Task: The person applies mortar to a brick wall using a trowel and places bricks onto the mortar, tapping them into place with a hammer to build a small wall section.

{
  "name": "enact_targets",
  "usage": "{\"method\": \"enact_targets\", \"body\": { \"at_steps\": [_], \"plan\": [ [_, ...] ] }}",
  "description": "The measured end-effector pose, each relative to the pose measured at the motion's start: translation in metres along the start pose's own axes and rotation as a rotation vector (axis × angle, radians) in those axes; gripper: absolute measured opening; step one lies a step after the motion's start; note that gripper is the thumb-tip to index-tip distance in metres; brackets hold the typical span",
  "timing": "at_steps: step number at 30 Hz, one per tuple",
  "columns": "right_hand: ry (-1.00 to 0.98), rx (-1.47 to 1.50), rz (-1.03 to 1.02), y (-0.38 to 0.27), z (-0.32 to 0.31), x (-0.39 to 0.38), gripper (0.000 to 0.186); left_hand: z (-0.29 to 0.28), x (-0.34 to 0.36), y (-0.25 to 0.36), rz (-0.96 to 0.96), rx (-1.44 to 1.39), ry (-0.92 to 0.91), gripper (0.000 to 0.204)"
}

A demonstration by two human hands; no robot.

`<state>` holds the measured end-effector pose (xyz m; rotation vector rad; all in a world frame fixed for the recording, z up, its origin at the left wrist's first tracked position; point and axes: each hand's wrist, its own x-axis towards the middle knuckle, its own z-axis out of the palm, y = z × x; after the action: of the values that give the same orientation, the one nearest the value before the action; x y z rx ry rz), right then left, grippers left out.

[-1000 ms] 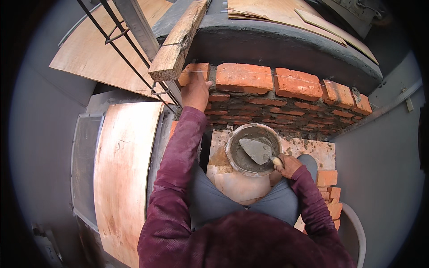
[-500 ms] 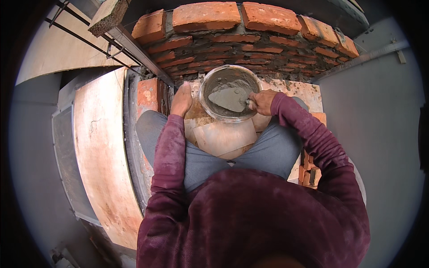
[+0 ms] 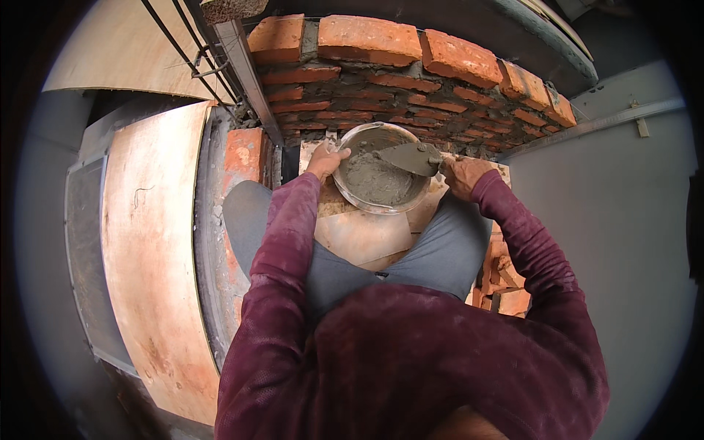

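A round bucket (image 3: 370, 207) of wet grey mortar (image 3: 374, 180) stands between my knees, close to the brick wall. My left hand (image 3: 323, 161) grips the bucket's left rim, thumb over the edge. In my right hand (image 3: 466, 177) is a trowel (image 3: 411, 158), held by its handle at the right side of the bucket. The mortar-smeared blade points left over the bucket's opening, above the mortar. My fingers hide most of the trowel's handle.
Ahead rises a brick wall (image 3: 370, 40) with rough mortar joints. A metal upright (image 3: 246, 81) and thin steel bars (image 3: 172, 40) stand at its left. A plywood sheet (image 3: 150, 242) leans along my left. Loose bricks (image 3: 510, 299) lie by my right knee; a grey wall (image 3: 587, 205) is beyond.
My left hand has moved from beside the bucket onto its rim. The trowel has shifted right and lifted off the mortar. The view has turned slightly.
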<state>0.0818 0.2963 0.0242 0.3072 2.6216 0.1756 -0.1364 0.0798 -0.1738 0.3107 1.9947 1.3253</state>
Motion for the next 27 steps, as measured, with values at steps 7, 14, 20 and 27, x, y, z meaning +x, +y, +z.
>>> {"method": "enact_targets", "body": {
  "at_steps": [7,14,20,27],
  "plan": [
    [0.14,0.151,0.065,0.02,0.025,-0.012,0.027,0.006,-0.022,0.024,0.201,0.067,0.161,0.066],
    [0.114,-0.141,-0.012,0.002,0.075,0.075,0.027,0.006,-0.003,-0.036,-0.176,0.104,-0.006,0.035],
    [-0.282,0.002,-0.163,-0.001,0.14,0.109,0.029,0.026,-0.002,-0.022,0.078,-0.02,0.047,0.018],
    [-0.153,0.594,-0.19,-0.027,0.155,0.066,0.03,0.005,-0.05,0.008,-0.06,-0.219,-0.111,0.013]
  ]
}}
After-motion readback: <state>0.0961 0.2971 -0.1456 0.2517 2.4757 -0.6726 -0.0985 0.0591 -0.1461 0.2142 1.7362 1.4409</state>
